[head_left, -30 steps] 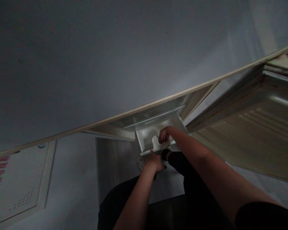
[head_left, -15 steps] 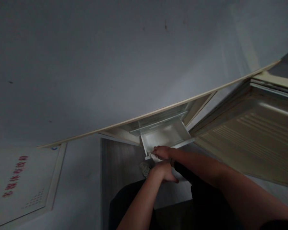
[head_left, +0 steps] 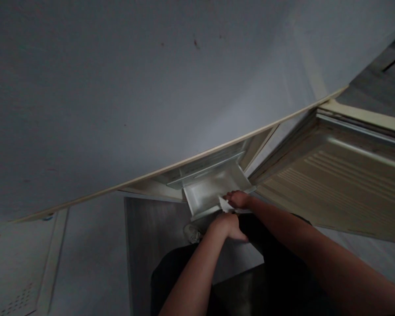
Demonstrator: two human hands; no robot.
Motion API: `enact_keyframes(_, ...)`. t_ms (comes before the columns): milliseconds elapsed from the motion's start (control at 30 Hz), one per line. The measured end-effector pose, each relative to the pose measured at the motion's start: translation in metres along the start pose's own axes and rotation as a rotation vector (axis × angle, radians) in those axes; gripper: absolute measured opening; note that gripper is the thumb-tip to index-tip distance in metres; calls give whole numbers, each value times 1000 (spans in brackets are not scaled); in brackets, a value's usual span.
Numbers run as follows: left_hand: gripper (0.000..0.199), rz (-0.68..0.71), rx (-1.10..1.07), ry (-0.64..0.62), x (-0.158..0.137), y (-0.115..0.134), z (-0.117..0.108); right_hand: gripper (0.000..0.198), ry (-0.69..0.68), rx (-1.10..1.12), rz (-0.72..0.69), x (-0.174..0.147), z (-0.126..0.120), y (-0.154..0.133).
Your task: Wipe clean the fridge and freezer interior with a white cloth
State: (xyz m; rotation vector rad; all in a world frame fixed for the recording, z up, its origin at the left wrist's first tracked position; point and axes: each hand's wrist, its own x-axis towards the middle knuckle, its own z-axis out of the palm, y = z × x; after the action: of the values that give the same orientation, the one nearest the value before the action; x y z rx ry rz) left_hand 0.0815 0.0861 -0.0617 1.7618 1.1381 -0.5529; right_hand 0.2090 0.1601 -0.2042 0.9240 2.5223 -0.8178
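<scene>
A white pulled-out drawer (head_left: 202,212) juts from the lower part of an open fridge-like cabinet. My right hand (head_left: 238,199) is at the drawer's front edge, right of its middle, with fingers closed on a crumpled white cloth or tissue (head_left: 224,205). Just nearer to me, my left hand (head_left: 229,224) is by the outside of the drawer front. Its thumb points right, while its other fingers are hidden, so its grip does not show. The inside of the drawer looks bare and pale.
The cabinet's open door (head_left: 335,188) with a ribbed inner panel stands at the right. A pale wall or panel (head_left: 134,87) fills the upper view. A shoe (head_left: 192,233) rests on the grey floor (head_left: 153,228). At lower left is a white panel (head_left: 16,267) with red lettering.
My right hand has moved with the white cloth from the drawer's left front corner rightward along its front edge. My left hand stays near the drawer front. The view has shifted right.
</scene>
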Motion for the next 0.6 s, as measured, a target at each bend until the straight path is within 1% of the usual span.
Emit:
enact_keyframes(67,62,78,45,-33,1,4,-1,39,17,1,154,-23,-9,36)
enact_keyframes(100,62,113,57,-42,2,6,-2,38,25,4,193,-32,-12,49)
enact_keyframes(167,64,149,56,-35,2,6,-3,33,40,25,209,-44,-19,65)
enact_keyframes(233,64,140,52,-33,1,6,-4,33,78,56,229,-46,-28,69)
enact_keyframes(267,64,128,56,-38,0,5,-4,37,123,69,255,-43,-35,69)
enact_keyframes(333,62,86,75,-51,-2,4,-5,45,283,78,306,-34,-49,66)
enact_keyframes(400,61,36,88,-54,-4,4,-5,50,461,59,303,-22,-63,64)
enact_keyframes(433,61,16,87,-52,-4,4,-5,52,522,42,288,-17,-67,64)
enact_keyframes(467,62,7,81,-48,-5,5,-4,54,551,22,279,-12,-68,64)
enact_keyframes(500,63,7,70,-43,-5,5,-4,55,542,6,290,-8,-67,65)
enact_keyframes(533,64,11,58,-38,-5,5,-3,55,509,0,334,-4,-63,66)
enact_keyframes(600,68,23,40,-26,-5,5,-2,53,421,10,460,3,-50,67)
